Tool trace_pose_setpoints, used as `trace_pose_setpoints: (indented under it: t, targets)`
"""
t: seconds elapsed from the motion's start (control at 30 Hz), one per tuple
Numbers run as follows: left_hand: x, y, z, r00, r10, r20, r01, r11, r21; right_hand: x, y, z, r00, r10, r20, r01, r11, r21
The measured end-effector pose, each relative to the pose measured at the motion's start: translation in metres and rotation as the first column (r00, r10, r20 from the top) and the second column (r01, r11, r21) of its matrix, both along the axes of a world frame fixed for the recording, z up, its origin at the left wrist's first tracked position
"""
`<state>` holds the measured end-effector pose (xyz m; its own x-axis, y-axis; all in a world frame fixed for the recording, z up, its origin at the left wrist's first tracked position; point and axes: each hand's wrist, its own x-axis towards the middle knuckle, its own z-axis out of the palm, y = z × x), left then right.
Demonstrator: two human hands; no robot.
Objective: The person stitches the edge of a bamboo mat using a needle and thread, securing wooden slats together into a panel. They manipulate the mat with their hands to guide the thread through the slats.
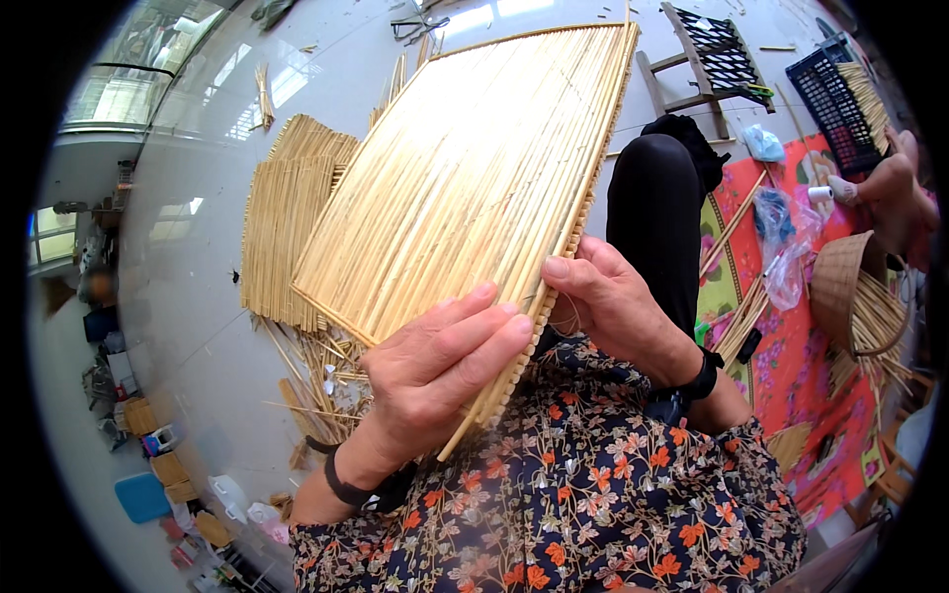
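A large flat panel of pale straw-like stalks (pixel 465 168), laid side by side, is held up at a tilt over my lap. My left hand (pixel 440 366) lies over its near corner, fingers across the top face and thumb hidden beneath. My right hand (pixel 618 301) pinches the right edge between thumb and fingers. Near my right fingers a thin thread loops below the edge. One stalk end sticks out past the near corner, beyond my left fingers.
Finished-looking stalk panels (pixel 292 222) lie on the pale tiled floor at left, with loose stalks (pixel 316 381) nearby. At right, a red floral mat (pixel 741 198) carries a woven basket (pixel 840 287), a plastic bag (pixel 788 257) and a thread spool (pixel 819 194). A wooden stool (pixel 697 59), dark crate (pixel 835 99) and another person's limbs (pixel 895 188) are farther off.
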<state>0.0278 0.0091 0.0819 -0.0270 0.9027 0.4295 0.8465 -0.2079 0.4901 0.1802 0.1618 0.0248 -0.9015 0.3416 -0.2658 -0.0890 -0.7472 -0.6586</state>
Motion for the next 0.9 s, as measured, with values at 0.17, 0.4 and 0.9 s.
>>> trace_pose_setpoints:
  t: [0.17, 0.4, 0.9]
  targets:
    - [0.004, 0.001, -0.003, 1.000, 0.008, -0.024, -0.008, 1.000, 0.021, 0.004, -0.001, -0.002, 0.978, 0.040, -0.203, -0.084, 0.974, -0.212]
    - [0.002, 0.013, -0.016, 0.980, -0.107, -0.167, 0.108, 0.994, -0.003, 0.024, 0.024, -0.009, 0.980, 0.082, 0.183, -0.112, 0.981, 0.161]
    - [-0.112, -0.002, -0.053, 0.703, -0.532, -0.471, 0.344, 0.835, -0.430, 0.007, 0.037, -0.037, 0.999, -0.019, 0.034, -0.036, -0.109, 0.993]
